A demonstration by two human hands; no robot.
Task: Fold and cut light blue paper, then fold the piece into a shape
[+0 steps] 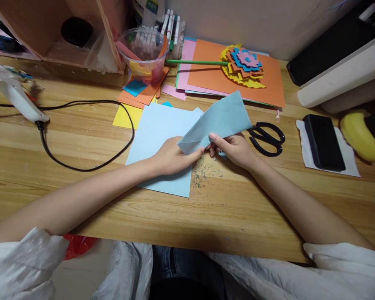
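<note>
Both hands hold a folded strip of light blue paper [221,118], tilted up toward the right above the table. My left hand [173,156] pinches its lower left end, thumb on the near face and the fingers hidden behind. My right hand [236,149] grips the lower edge further right, its thumb pressed on the front. Beneath the left hand lies a larger light blue sheet [162,125]. A pair of scissors [267,139] with black handles rests just right of the right hand, its blades out of sight.
Behind stand a clear plastic cup [143,62] of paper scraps and several markers [171,29]. A layered paper flower [245,62] lies on orange paper [206,79]. A glue gun [18,93] with a looping cord is at left; a phone [324,142] and a banana [362,135] are at right.
</note>
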